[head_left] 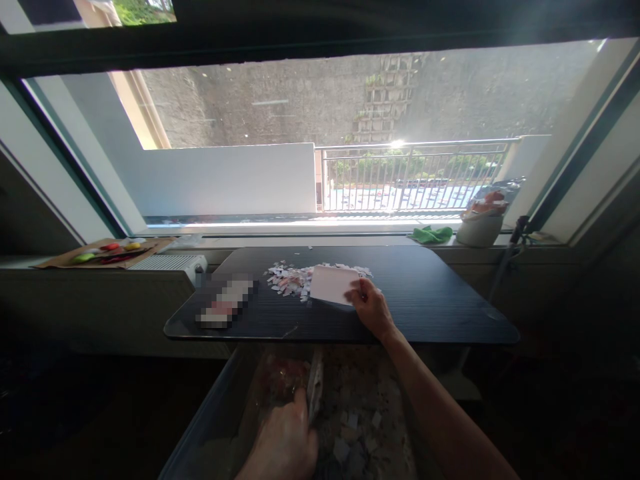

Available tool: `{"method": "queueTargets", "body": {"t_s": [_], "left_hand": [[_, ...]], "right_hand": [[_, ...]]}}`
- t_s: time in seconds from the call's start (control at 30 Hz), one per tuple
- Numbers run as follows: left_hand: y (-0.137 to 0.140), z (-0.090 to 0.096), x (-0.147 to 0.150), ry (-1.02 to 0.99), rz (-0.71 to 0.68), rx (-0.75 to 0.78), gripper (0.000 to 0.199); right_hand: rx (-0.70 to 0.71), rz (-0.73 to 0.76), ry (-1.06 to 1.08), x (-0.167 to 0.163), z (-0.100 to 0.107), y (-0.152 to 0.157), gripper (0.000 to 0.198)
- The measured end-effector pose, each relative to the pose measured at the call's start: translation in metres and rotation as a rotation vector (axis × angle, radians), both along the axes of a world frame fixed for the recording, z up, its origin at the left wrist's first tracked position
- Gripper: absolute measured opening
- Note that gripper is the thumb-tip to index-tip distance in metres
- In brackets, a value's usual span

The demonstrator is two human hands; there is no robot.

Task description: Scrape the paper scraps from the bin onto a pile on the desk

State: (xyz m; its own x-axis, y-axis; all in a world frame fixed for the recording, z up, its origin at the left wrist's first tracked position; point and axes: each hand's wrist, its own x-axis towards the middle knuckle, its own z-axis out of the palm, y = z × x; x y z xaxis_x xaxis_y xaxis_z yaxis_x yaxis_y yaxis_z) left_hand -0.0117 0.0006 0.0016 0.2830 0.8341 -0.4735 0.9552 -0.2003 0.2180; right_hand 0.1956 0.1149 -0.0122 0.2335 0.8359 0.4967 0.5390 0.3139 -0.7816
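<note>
From where I stand, taking the pale card (331, 285) as the clock's centre and the window as twelve, the card sits above the dark table (440, 293), partly covering a heap of paper scraps (290, 280) that spreads out towards nine. I can't make out whether it touches them. The right hand (369, 303), at four, pinches its edge between thumb and fingers. The left hand (290, 430), down near seven, is blurred, forefinger stretched out by a clear plastic bag (284, 377); I can't tell whether it grips anything. More loose bits (353, 433) lie low at six. Further out, a green cloth (431, 235) and a pale pot (480, 225) stand at two, a brown board (65, 257) near nine.
</note>
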Motion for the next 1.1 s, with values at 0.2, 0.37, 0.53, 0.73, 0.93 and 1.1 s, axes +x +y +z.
{"method": "queueTargets", "body": {"t_s": [0.2, 0.37, 0.53, 0.73, 0.93, 1.1], "left_hand": [[-0.0003, -0.0012, -0.0002, 0.007, 0.004, -0.002, 0.046], [-0.0004, -0.0075, -0.0013, -0.011, -0.005, 0.037, 0.046], [-0.0002, -0.0088, -0.0013, -0.007, -0.014, 0.06, 0.044], [-0.0007, -0.0061, -0.001, -0.02, 0.003, 0.034, 0.043], [-0.0011, -0.0033, -0.0006, -0.007, 0.005, 0.015, 0.047], [-0.0012, -0.0001, -0.0005, -0.007, 0.002, 0.011, 0.042]], "right_hand": [[0.022, 0.078, 0.058, 0.0, -0.0051, 0.0029, 0.016], [0.0, 0.261, 0.097, -0.0019, -0.0073, 0.0036, 0.015], [0.001, 0.238, 0.143, -0.0019, -0.0081, 0.0028, 0.013], [-0.037, 0.342, 0.173, -0.0029, -0.0061, 0.0016, 0.015], [-0.043, 0.331, 0.184, -0.004, -0.0051, 0.002, 0.014], [-0.079, 0.413, 0.171, -0.0038, -0.0042, 0.0011, 0.013]]}}
